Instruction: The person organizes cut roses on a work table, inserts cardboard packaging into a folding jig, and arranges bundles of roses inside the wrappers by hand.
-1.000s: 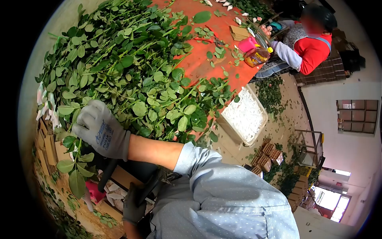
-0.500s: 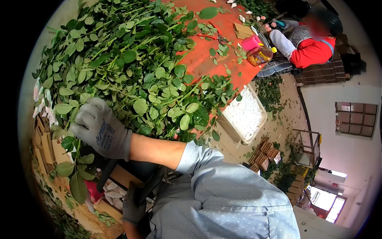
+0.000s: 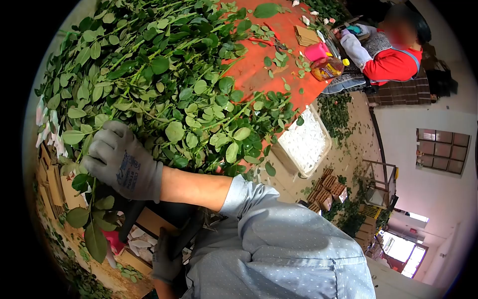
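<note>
My right hand (image 3: 124,162), in a grey glove with blue print, reaches across to the near left edge of a leafy heap. Its fingers are closed round a rose stem (image 3: 92,192), whose large leaves hang below the fist. Beyond and above it, a thick pile of green leafy stems (image 3: 149,74) covers much of the table. Low in the view, my left hand (image 3: 167,261), also gloved in grey, is in shadow beside a dark bar. Its fingers are too dark to read, so any hold is hidden.
An orange-red tabletop (image 3: 259,67) bears red-handled scissors (image 3: 261,42), a pink cup (image 3: 315,51) and a yellow-capped bottle (image 3: 328,69). A bin of white pieces (image 3: 304,142) stands beside it. A co-worker in red (image 3: 393,65) sits at the far end. Cardboard pieces (image 3: 52,182) lie at left.
My right hand has shifted slightly left, and the leaves hanging from it have swung a little lower. The co-worker's arms have moved slightly. My left hand looks nearly still.
</note>
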Action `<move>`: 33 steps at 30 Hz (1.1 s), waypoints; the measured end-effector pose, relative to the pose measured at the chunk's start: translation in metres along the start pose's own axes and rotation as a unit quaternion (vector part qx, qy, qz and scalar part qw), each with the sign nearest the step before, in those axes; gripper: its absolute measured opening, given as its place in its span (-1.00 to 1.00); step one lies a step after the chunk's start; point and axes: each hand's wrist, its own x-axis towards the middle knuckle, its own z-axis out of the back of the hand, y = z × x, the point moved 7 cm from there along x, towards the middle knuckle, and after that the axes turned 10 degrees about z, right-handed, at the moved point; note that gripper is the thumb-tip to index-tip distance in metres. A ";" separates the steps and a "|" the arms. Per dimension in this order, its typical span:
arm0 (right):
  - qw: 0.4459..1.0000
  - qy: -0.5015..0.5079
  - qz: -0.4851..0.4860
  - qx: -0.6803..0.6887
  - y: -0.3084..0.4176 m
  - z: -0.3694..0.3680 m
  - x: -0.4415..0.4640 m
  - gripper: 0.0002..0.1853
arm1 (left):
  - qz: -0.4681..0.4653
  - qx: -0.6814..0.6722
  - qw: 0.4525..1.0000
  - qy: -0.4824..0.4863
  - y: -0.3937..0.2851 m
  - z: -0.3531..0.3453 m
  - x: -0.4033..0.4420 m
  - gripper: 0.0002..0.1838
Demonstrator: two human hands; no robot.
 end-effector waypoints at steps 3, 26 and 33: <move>1.000 0.015 -0.001 0.004 0.000 -0.003 -0.001 -0.70 | 0.007 0.013 1.000 0.015 0.000 0.000 0.000 -0.31; 0.977 0.142 0.030 -0.155 0.017 0.018 0.019 -0.69 | 0.014 -0.004 1.000 -0.001 0.000 0.000 -0.001 -0.33; 0.943 0.236 0.030 -0.232 0.020 0.036 0.041 -0.70 | 0.005 -0.020 1.000 -0.006 -0.009 0.002 -0.001 -0.40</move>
